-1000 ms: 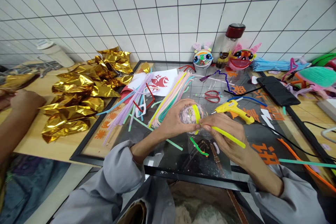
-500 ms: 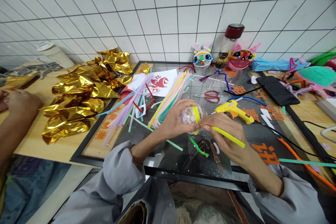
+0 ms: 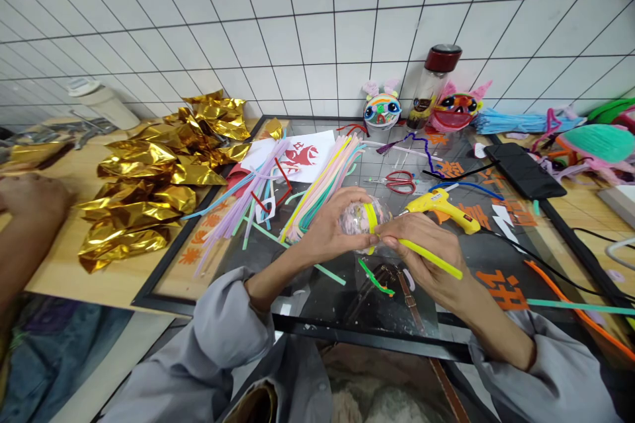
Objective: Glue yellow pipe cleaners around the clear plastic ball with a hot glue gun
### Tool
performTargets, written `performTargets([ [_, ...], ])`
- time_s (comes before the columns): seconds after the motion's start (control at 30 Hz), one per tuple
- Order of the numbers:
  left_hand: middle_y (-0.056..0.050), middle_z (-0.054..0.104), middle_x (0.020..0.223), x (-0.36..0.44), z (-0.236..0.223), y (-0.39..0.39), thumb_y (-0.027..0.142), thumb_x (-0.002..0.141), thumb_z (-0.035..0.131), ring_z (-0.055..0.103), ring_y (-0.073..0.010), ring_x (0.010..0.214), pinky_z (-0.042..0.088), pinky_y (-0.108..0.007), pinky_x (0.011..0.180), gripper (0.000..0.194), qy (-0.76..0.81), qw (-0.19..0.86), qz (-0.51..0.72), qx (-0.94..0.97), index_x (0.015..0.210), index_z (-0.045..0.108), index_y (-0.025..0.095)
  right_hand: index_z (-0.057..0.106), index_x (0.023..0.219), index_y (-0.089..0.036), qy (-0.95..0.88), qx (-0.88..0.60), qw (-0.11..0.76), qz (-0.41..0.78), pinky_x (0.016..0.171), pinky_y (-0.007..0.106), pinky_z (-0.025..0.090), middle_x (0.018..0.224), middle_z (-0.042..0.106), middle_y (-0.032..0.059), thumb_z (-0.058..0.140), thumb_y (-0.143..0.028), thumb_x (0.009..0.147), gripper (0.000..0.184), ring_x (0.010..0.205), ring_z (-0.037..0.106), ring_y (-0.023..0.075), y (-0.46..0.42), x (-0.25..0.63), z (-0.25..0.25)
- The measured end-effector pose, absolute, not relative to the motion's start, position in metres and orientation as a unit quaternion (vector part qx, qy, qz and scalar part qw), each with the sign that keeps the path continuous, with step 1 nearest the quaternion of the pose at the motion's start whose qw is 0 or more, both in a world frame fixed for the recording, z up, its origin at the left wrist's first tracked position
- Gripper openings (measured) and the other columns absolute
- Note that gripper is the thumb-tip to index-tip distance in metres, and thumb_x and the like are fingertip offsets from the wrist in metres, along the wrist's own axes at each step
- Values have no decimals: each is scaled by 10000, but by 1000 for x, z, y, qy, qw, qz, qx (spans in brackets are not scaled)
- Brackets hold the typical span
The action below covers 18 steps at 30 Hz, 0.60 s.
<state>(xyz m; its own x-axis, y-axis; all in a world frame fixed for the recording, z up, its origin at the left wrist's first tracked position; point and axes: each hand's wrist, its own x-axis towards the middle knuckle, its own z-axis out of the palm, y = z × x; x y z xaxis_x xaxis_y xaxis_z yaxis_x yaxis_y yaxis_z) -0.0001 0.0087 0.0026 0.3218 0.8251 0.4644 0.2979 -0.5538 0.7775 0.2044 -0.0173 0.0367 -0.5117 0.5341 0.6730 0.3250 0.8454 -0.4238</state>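
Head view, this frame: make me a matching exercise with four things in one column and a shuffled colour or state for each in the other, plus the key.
Things
1. left hand
2. scissors
3. right hand
4. glue gun

Colours or states
A. red handles
B. yellow body, orange trigger
C. curled around the left side of the ball
D. yellow strip between its fingers

Pairs: 1-C, 2-A, 3-D, 4-B

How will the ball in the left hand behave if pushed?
The ball would likely roll, being round; the yellow band across it might catch slightly. Its glossy surface is probably slippery. The contents look loosely crumpled, suggesting it's light.
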Motion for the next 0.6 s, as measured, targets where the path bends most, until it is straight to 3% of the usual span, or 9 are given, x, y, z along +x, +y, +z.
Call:
performTargets([
  [0.6, -121, 607, 1280, -1, 2, 8, 353, 697, 846, 533, -284, 1291, 399, -473, 1114, 502, 366, 300, 442, 762, 1125, 614, 226, 637, 945, -200, -859, -251, 430, 114, 769, 334, 520, 858, 741, 46, 531, -118, 934, 135, 783, 681, 170, -17, 204, 39],
])
